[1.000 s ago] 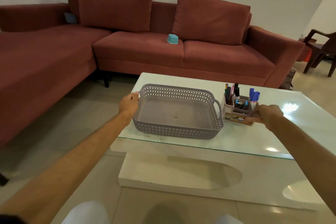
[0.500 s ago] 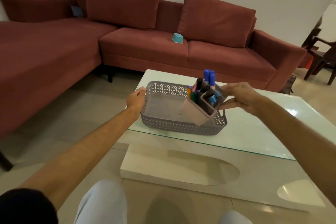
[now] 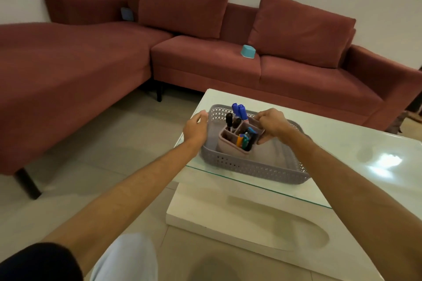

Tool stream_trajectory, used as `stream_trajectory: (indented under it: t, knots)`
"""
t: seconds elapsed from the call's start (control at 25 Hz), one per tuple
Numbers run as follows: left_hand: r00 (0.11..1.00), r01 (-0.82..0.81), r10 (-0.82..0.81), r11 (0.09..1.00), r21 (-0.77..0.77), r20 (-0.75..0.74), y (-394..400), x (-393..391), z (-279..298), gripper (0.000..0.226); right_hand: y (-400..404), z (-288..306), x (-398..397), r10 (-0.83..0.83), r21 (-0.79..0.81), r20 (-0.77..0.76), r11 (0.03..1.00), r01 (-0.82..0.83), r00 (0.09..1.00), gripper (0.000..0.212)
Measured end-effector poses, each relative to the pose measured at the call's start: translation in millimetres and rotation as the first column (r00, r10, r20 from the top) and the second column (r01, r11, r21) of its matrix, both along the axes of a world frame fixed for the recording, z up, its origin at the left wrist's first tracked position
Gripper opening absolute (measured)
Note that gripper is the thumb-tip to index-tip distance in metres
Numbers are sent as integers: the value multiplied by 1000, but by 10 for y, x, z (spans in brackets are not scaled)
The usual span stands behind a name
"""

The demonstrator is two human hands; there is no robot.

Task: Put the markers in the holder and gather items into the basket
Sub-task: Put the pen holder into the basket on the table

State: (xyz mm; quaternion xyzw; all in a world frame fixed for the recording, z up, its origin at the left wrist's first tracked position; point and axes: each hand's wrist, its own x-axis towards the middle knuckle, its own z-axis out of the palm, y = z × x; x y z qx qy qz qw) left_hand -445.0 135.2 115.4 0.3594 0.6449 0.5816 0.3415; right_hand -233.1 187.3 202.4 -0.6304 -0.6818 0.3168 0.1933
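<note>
Gripping the holder (image 3: 231, 147) by its far right side, the right hand (image 3: 270, 124) has fingers and thumb curled round the rim. The holder stands inside the basket (image 3: 251, 166), in its left half, a little tilted. Blue markers (image 3: 238, 110) stick up from its far compartment, a black one just left of them; orange and green ones lie in the near compartment. The left hand (image 3: 195, 129) curls round the basket's left rim. The basket sits on the table (image 3: 365, 157), near its left front corner.
</note>
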Motion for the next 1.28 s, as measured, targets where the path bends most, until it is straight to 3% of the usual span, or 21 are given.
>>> stream_trajectory:
  t: [0.12,0.28,0.48,0.8,0.92,1.0,1.08,1.16,1.28]
  knots:
    - [999,13,-13,1000,9,39,6,3,-19,36,29,-145,-159,127,50,111,990,-133,986,42]
    - [997,34,-35,999,5,71,26,8,-26,30,-11,-289,-259,179,76,-31,981,-176,983,38]
    - [996,42,-42,999,4,80,101,31,-56,33,-29,-466,-207,127,60,-244,991,-116,961,29]
    - [987,61,-49,995,-77,154,160,-8,-106,25,27,-578,-204,141,19,-227,990,-141,964,38]
    - [981,74,-42,984,-164,189,14,-99,184,26,-52,-346,-158,110,61,-64,992,-106,992,51]
    - [986,21,20,970,-242,166,-168,-311,438,38,-129,-49,-83,22,68,-14,997,-21,1000,58]
    - [996,47,-23,958,-282,89,-456,-588,868,41,-294,407,11,72,0,73,997,-72,995,47]
    - [990,139,-143,951,-278,6,-739,-855,1417,35,-441,919,81,215,-40,202,977,-211,956,39]
    - [964,201,-241,936,-290,-109,-1066,-1213,2581,23,-650,1982,-39,243,-30,294,969,-246,924,45]
